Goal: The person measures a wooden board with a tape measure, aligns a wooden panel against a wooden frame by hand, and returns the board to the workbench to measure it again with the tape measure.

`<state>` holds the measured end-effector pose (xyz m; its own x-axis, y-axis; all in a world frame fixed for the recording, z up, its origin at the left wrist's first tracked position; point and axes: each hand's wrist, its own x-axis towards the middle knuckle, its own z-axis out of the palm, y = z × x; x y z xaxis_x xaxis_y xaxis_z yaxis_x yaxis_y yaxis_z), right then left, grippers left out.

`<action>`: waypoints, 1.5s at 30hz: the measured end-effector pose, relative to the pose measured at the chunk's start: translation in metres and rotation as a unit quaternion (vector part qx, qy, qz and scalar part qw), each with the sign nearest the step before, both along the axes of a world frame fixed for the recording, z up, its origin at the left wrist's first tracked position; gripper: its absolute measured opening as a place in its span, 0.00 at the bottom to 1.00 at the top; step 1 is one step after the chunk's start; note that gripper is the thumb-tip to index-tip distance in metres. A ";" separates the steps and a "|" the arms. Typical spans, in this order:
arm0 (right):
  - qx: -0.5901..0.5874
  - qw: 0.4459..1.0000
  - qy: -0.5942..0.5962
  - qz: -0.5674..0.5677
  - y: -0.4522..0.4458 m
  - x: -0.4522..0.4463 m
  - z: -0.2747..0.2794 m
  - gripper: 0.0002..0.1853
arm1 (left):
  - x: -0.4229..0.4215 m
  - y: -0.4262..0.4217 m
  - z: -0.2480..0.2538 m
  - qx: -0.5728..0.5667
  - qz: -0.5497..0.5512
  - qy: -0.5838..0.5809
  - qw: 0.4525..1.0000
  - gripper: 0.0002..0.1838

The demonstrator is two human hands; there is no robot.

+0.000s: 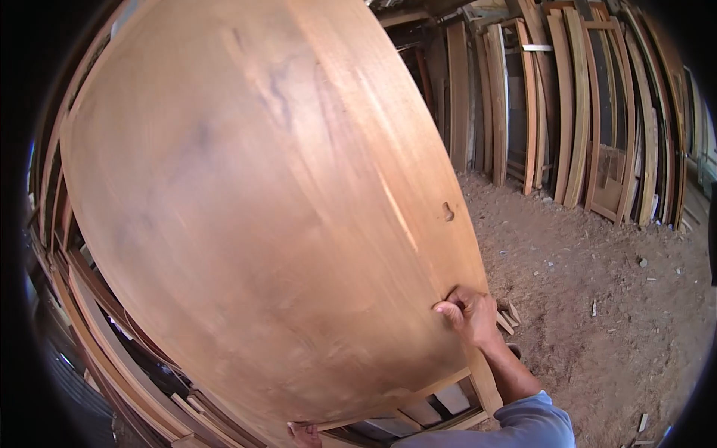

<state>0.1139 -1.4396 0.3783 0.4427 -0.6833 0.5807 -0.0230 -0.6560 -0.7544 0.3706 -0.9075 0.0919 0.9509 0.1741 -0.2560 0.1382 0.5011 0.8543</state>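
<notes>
A large wooden door panel fills the left and middle of the view, tilted, with a keyhole-shaped cutout near its right edge. My right hand grips that right edge below the cutout, thumb on the face and fingers curled round the side. At the panel's bottom edge, my left hand holds on; only part of it shows at the frame's lower border. Beneath the panel a wooden frame with openings is partly visible.
Many wooden frames and boards lean upright at the back right. More long boards are stacked along the left side. The dirt floor on the right is littered with wood chips and scraps.
</notes>
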 end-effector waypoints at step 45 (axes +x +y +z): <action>0.016 0.999 -0.010 0.049 -0.014 -0.012 0.008 0.23 | -0.022 -0.048 0.056 -0.062 0.094 0.040 0.993 0.27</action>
